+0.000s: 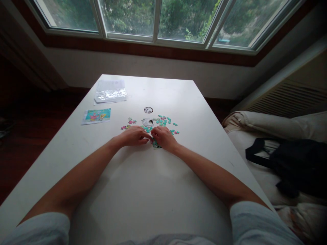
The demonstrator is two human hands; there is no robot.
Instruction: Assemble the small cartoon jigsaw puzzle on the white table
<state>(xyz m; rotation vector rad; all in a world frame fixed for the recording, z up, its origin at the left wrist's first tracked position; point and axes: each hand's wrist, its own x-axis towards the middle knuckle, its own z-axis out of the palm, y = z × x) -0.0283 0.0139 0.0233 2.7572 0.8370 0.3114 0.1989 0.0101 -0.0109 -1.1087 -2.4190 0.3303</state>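
Both hands meet over a small joined patch of jigsaw puzzle (156, 144) on the white table. My left hand (135, 136) is closed, its fingers bent and the index fingertip at the patch's left edge; anything within its fingers is hidden. My right hand (164, 137) is also closed, thumb and fingers pinched at the patch's upper edge on a jigsaw piece that is mostly covered. Loose green jigsaw pieces (162, 120) are spread just beyond the right hand. Pink and yellow pieces (125, 127) lie by the left hand.
Behind the hands are a round white tin-like item (147, 122) and a smaller round disc (148, 110). A cartoon picture sheet (98, 116) and a clear plastic bag with paper (111, 91) lie at the left. A sofa with a black bag (293, 160) stands right of the table (158, 194).
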